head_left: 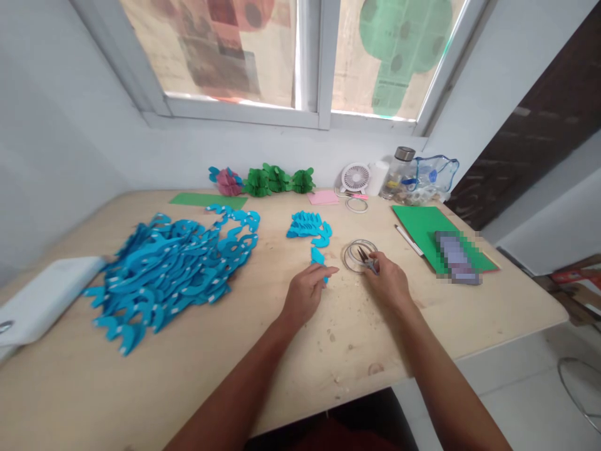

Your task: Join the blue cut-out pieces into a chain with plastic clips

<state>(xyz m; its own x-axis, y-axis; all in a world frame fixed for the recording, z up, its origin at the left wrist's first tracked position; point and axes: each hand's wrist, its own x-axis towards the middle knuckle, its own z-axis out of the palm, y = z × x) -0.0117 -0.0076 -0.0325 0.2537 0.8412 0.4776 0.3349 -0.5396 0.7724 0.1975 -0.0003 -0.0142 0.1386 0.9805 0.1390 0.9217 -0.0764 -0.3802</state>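
My left hand (pixel 305 289) is closed in a pinch over the wooden table, gripping a small blue paper piece (pixel 318 256) that sticks out past the fingers. To its right, my right hand (pixel 390 279) is wrapped round a small pair of pliers (pixel 369 260) with dark jaws parted and pointing up and left. The pliers' tips lie over a coil of thin wire (pixel 350 265). Just beyond my left hand sits a small cluster of blue paper pieces (pixel 305 225). A large heap of blue curved paper pieces with white spots (pixel 183 263) spreads to the left.
A white case-like object (pixel 47 300) lies far left. On the right, a phone-like item (pixel 457 257), partly pixelated, rests on green sheets (pixel 422 225) beside a white pen (pixel 408 240). Along the wall stand green paper shapes (pixel 278 180), a small fan (pixel 355 178) and a bottle (pixel 398 173).
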